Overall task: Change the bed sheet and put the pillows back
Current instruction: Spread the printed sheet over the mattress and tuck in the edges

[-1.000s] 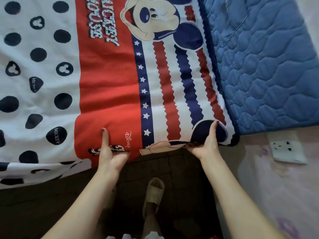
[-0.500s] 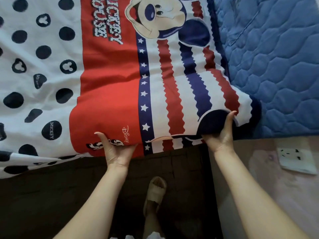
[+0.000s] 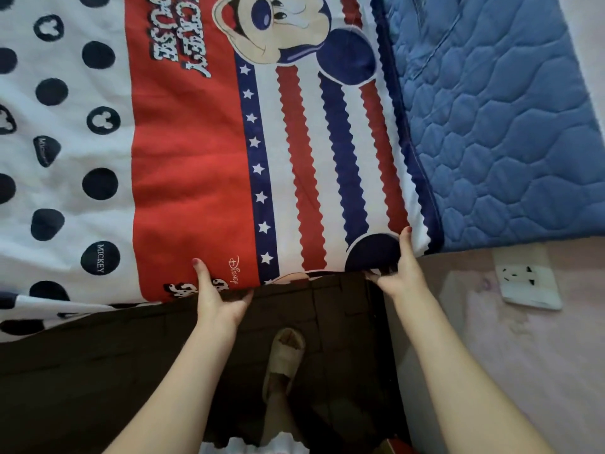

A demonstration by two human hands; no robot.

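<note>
Dark floor runs along the near edge of the bed, where a white, red and navy cartoon-print cotton sheet (image 3: pixel 196 165) lies spread. Left hand (image 3: pixel 216 296) and right hand (image 3: pixel 401 270) each pinch its near hem, thumbs on top. Spreading looks under way; next, the sheet wants drawing rightwards over the bare blue quilted mattress pad (image 3: pixel 504 126).

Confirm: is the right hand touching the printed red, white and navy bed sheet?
Touching. The head view shows the right hand pinching the sheet's near edge, thumb on top.
</note>
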